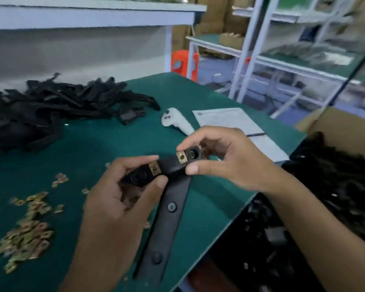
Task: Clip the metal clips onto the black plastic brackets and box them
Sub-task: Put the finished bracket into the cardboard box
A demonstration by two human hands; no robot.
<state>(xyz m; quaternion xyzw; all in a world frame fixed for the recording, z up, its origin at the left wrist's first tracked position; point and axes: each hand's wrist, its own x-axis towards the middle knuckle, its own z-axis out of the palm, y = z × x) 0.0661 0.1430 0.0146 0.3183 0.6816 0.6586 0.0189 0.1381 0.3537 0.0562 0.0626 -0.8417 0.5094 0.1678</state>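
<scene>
Green bench [118, 142], shelving behind — bracket [173, 167] up over the near edge, two brass clips [155, 168] seated; left hand [122, 197] pinches one end, right hand [221, 159] pinches the other. Loose clips [27, 234] lie left, bracket heap [51, 108] beyond.

A green-topped table [105, 142] carries a heap of black brackets [40, 110] at upper left, scattered brass clips [27, 232] at lower left, 1 white controller [177, 121] and a paper sheet [238, 127] toward centre right.

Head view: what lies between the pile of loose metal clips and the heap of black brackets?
Only bare green mat separates the clip pile from the bracket heap in the head view.
</scene>
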